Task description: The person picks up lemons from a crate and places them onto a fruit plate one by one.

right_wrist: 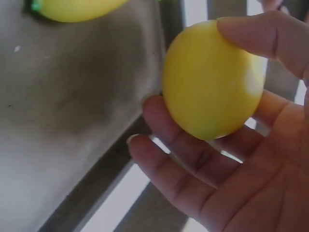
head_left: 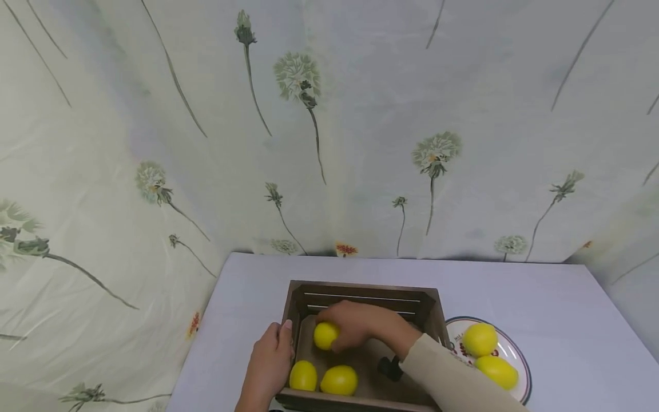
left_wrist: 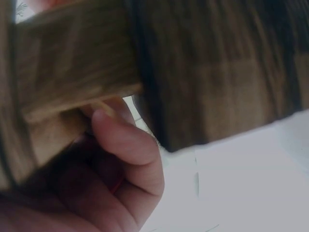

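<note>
right hand [head_left: 355, 326] cups a smooth, bright yellow lemon [right_wrist: 212, 79] inside the crate [head_left: 301, 300], whose wall left hand [head_left: 268, 366] grips.

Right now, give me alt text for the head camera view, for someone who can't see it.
A person's right hand holds a yellow lemon inside a dark wooden crate on a white table, while the left hand grips the crate's left wall. Two more lemons lie in the crate, and two others sit on a plate to its right.

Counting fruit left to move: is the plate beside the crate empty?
No, the plate right of the crate holds two lemons in the head view.
</note>
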A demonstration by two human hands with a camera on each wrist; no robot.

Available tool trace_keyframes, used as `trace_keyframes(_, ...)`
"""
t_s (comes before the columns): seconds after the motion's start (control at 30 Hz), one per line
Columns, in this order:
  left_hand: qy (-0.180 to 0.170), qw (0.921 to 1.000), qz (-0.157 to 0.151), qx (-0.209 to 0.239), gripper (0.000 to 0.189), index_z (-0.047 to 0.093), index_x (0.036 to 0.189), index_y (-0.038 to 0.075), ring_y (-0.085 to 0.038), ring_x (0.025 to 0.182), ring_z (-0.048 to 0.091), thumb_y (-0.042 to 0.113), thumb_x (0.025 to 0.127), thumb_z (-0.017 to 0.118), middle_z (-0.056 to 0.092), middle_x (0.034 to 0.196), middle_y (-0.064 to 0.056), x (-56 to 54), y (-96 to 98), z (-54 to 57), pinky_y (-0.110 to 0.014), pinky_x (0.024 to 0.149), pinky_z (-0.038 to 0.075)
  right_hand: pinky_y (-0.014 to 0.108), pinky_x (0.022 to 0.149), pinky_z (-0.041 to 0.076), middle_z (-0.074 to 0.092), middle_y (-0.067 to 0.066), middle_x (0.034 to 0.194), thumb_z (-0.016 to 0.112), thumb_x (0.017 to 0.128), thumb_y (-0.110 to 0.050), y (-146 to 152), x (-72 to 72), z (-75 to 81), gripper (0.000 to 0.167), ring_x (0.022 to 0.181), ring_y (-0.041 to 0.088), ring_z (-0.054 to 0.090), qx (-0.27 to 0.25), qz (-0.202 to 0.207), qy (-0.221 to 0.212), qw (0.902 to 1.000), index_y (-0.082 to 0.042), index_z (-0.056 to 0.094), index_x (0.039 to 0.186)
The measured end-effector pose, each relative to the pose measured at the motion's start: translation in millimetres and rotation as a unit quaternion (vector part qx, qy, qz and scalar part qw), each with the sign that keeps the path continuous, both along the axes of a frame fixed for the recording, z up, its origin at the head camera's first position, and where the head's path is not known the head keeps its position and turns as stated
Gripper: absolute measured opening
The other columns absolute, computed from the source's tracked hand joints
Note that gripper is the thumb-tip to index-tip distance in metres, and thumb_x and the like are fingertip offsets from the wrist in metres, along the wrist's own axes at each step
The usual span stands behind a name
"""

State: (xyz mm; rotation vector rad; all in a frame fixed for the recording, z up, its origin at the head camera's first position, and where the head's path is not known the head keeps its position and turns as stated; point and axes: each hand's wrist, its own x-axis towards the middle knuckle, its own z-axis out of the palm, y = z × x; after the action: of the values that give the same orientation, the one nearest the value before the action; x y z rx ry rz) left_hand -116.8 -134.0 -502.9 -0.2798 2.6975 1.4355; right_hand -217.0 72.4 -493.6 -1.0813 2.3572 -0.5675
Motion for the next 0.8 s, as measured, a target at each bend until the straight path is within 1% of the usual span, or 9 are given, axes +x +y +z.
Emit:
trace_keyframes(0.13,-0.005,1.0,0.0,0.005,0.046,0.055,0.091,0.008,-0.019,0.055,0.045,0.047,0.113,0.041,0.054,0.068,-0.002,-0.2,0.5,-1.9,-0.032,0.049,0.038,0.029,0.079,0.051,0.065,-0.013,0.099,0.084,0.082,-0.019,2.9,1.5,7.0,0.044,0.083,0.008,0.056,0.018,-0.003,0.0,0.9998,-0.016,0.069,0.123)
trace_keyframes(0.3,-0.002,1.0,0.004,-0.003,0.045,0.055,0.091,0.008,-0.019,0.055,0.045,0.045,0.113,0.042,0.053,0.068,-0.003,-1.3,-0.7,-0.2,-0.032,0.05,0.039,0.032,0.082,0.051,0.065,-0.007,0.104,0.084,0.08,-0.02,4.3,4.6,19.5,0.051,0.086,0.01,0.055,0.043,-0.015,0.03,0.9985,-0.014,0.068,0.128)
trace_keyframes(0.4,0.005,0.9999,0.004,-0.011,0.044,0.055,0.09,0.008,-0.019,0.055,0.045,0.043,0.113,0.042,0.053,0.067,-0.003,-0.7,-0.9,1.3,-0.033,0.05,0.04,0.033,0.079,0.051,0.064,-0.006,0.102,0.085,0.08,-0.021,7.2,10.7,29.7,0.052,0.085,0.011,0.054,0.059,-0.026,0.047,0.9968,-0.015,0.067,0.128)
trace_keyframes(0.5,0.008,0.9999,0.003,-0.012,0.043,0.054,0.089,0.008,-0.019,0.055,0.046,0.042,0.114,0.042,0.054,0.067,-0.002,0.0,-0.6,0.2,-0.033,0.05,0.04,0.034,0.077,0.052,0.063,-0.006,0.1,0.087,0.079,-0.022,13.2,19.8,39.7,0.051,0.083,0.011,0.054,0.072,-0.035,0.062,0.9949,-0.015,0.067,0.126)
trace_keyframes(0.67,0.007,1.0,0.002,-0.007,0.045,0.055,0.089,0.008,-0.02,0.055,0.045,0.044,0.113,0.042,0.054,0.067,-0.002,-0.4,-0.9,-1.5,-0.033,0.05,0.039,0.034,0.077,0.052,0.062,-0.005,0.104,0.086,0.081,-0.025,29.5,34.4,57.4,0.055,0.084,0.01,0.055,0.059,-0.045,0.087,0.9934,-0.013,0.063,0.129)
trace_keyframes(0.8,0.007,1.0,0.001,-0.005,0.047,0.055,0.089,0.008,-0.019,0.055,0.045,0.045,0.113,0.041,0.054,0.068,-0.002,-0.3,-0.9,-1.3,-0.033,0.05,0.038,0.032,0.072,0.051,0.059,-0.009,0.103,0.086,0.082,-0.027,49.5,46.1,74.0,0.054,0.079,0.008,0.054,0.04,-0.065,0.104,0.9917,-0.015,0.059,0.128)
